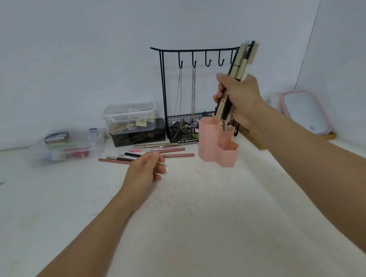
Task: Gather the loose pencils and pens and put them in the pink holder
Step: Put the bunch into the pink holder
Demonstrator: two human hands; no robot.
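A pink holder [212,145] made of joined hexagonal cups stands on the white table right of centre. My right hand [240,96] grips a bundle of pencils and pens [242,59], beige and black, held nearly upright, with the lower ends reaching into the back cups of the holder. Several loose pencils and pens [157,151] lie flat on the table to the left of the holder. My left hand [144,172] hovers over their near ends, fingers curled and apart, with nothing clearly held in it.
A black wire rack [194,52] with hooks and hanging chains stands behind the holder. Stacked plastic boxes [131,120] and a clear storage box [69,145] sit at the back left. A pink-rimmed mirror [304,111] leans at the right wall.
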